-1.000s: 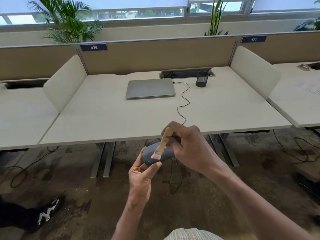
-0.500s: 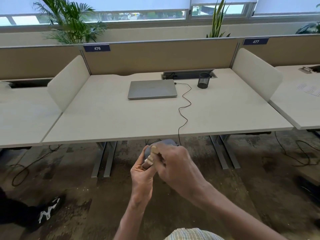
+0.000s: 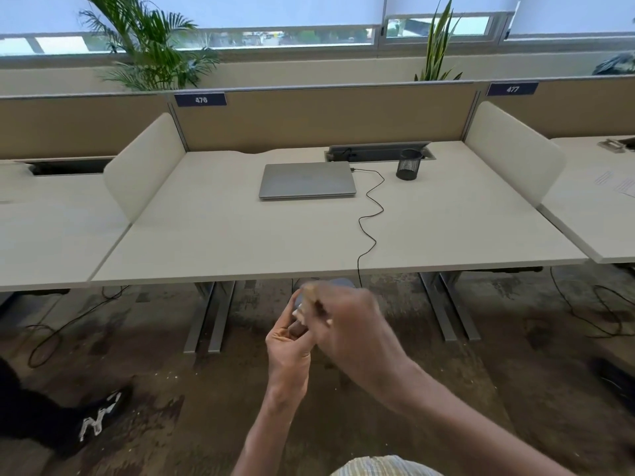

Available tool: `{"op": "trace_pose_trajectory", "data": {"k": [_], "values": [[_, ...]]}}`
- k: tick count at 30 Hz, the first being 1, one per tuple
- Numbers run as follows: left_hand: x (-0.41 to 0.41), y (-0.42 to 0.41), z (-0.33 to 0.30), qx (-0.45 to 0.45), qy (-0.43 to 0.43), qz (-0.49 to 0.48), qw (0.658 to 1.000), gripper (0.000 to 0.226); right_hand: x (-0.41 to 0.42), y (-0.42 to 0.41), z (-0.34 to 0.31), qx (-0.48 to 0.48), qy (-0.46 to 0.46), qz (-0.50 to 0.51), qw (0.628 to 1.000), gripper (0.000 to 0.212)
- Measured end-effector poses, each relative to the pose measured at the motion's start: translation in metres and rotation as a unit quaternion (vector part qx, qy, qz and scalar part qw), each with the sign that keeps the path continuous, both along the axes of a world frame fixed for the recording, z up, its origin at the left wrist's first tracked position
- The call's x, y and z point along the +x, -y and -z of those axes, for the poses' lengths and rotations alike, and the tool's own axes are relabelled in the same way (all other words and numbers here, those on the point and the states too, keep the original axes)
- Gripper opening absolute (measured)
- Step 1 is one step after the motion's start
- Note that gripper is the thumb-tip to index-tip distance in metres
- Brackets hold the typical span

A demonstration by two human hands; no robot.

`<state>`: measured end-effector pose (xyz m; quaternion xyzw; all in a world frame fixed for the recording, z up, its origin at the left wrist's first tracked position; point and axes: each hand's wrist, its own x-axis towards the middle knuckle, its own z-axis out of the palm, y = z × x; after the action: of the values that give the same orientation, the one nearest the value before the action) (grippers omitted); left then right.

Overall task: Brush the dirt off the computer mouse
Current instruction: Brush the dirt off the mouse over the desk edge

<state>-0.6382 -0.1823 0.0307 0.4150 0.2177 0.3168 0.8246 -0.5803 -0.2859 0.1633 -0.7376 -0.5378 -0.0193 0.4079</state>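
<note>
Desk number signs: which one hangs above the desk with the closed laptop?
The sign reading 476, on the left of the brown partition behind the laptop. The other sign, 477, sits farther right, above the neighbouring desk with papers.

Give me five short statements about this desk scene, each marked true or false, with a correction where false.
1. The laptop on the desk is open. False: its lid is shut.
2. The left hand holds the mouse in front of the desk, not on it. True.
3. The right hand grips a brush over the mouse. True, though the brush is blurred.
4. A black mesh cup stands left of the laptop. False: it stands to its right.
5. A black cable runs from the laptop over the near desk edge. True.
</note>
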Motion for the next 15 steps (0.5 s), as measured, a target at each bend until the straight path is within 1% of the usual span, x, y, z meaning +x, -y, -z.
{"op": "trace_pose_trajectory", "data": {"k": [2,4,6,8,9,10,11,12,15], "values": [[0.0,-0.002,-0.001,0.013,0.007,0.006,1.0,0.088,0.017,-0.001,-0.008,0.011,-0.009,0.048,0.999,0.015],[-0.001,-0.002,-0.001,0.026,0.004,-0.005,1.0,0.087,0.032,-0.002,-0.017,0.013,0.013,0.081,0.997,0.015],[-0.001,-0.001,-0.001,0.02,0.006,-0.009,1.0,0.084,0.036,-0.004,-0.024,0.004,0.031,0.078,0.996,0.015],[0.0,-0.001,0.001,0.009,0.005,-0.011,1.0,0.079,0.025,-0.009,-0.026,-0.023,0.043,0.037,0.998,0.022],[0.0,0.0,0.002,0.01,0.0,-0.012,1.0,0.07,0.015,-0.012,-0.026,-0.031,0.053,0.015,0.998,0.027],[0.001,0.0,0.003,0.018,-0.009,-0.013,1.0,0.055,0.006,-0.016,-0.024,-0.03,0.06,-0.004,0.998,0.03],[0.002,-0.001,0.006,0.03,-0.022,-0.014,0.999,0.04,-0.001,-0.02,-0.022,-0.025,0.062,-0.017,0.998,0.032],[0.002,-0.001,0.008,0.042,-0.032,-0.018,0.998,0.033,-0.004,-0.023,-0.02,-0.02,0.058,-0.023,0.998,0.031],[0.004,-0.003,0.007,0.047,-0.02,-0.002,0.999,0.045,0.013,-0.03,-0.017,-0.012,-0.003,0.019,1.0,0.024]]}}
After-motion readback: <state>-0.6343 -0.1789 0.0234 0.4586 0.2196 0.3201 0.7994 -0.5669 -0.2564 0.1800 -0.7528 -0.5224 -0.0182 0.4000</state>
